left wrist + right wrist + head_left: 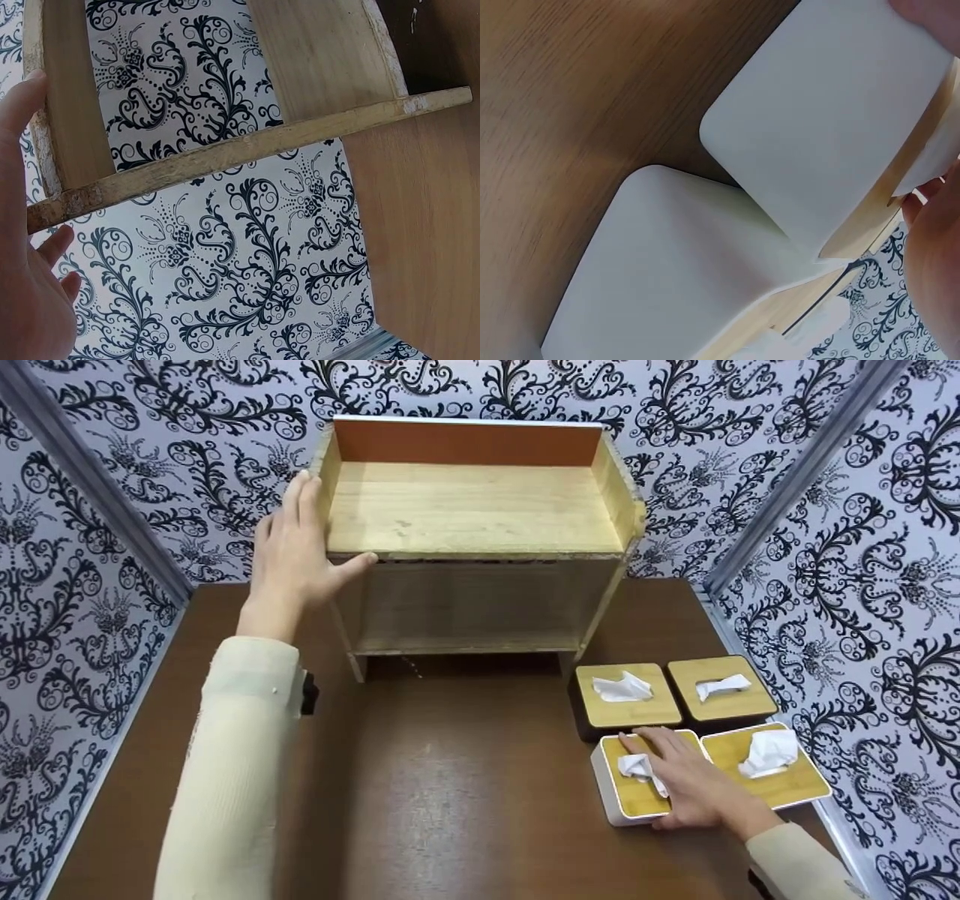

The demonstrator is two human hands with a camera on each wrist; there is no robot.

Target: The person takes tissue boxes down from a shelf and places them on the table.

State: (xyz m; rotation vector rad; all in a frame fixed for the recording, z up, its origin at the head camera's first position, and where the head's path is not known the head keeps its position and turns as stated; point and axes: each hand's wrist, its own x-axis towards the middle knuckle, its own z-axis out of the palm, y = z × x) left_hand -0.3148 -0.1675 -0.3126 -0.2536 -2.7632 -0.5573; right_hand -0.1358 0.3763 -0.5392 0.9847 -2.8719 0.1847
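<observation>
A small wooden shelf (480, 510) stands at the back of the brown table. My left hand (289, 551) grips its left side panel, thumb at the front edge and fingers along the outer side; the left wrist view shows the thumb (22, 101) and curled fingertips on either side of that panel (247, 150). At the right, my right hand (690, 784) lies across a white tissue box (611, 787) with a wooden top, holding it by its near and far sides. A tissue (637, 766) pokes out beside the fingers. The right wrist view shows the box's white side (825, 112).
A second white tissue box (806, 784) sits right of the held one. Behind them stand two dark tissue boxes with wooden tops, a left one (615, 712) and a right one (739, 705). Patterned walls (862, 547) enclose the table (450, 780).
</observation>
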